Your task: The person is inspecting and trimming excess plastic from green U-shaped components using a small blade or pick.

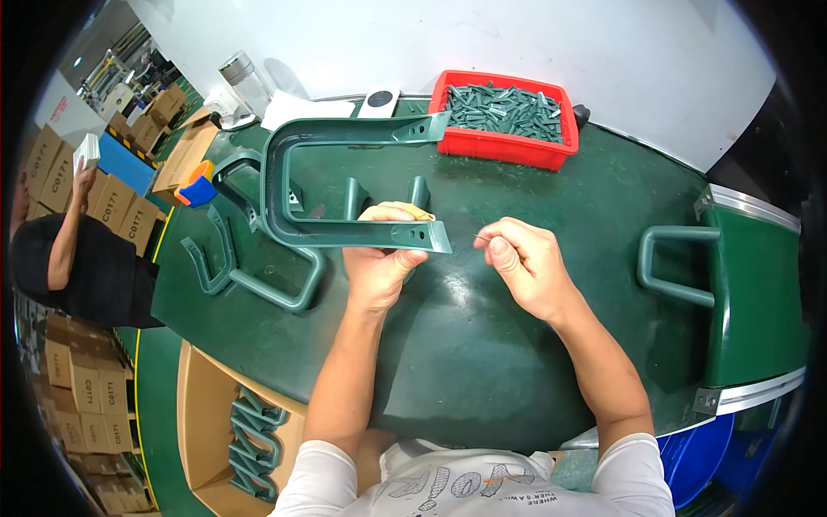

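My left hand [377, 274] is wrapped round the lower arm of a dark green U-shaped plastic handle [277, 172], its hollow, ribbed inner side showing. Both flat, holed ends of that handle point to the right. Something yellow [417, 212] shows at the fingers of this hand. A short gap to the right, my right hand [527, 263] is closed in a pinch, and a thin dark tip sticks out between thumb and forefinger, too small to name. More green handles [277, 293] lie on the table to the left, some behind the held one.
A red bin [508, 148] full of small green pieces stands at the back. One green handle [646, 258] rests against a green conveyor [758, 293] at right. An open carton [194, 431] of green handles sits lower left. A co-worker [77, 250] stands at far left near stacked cartons.
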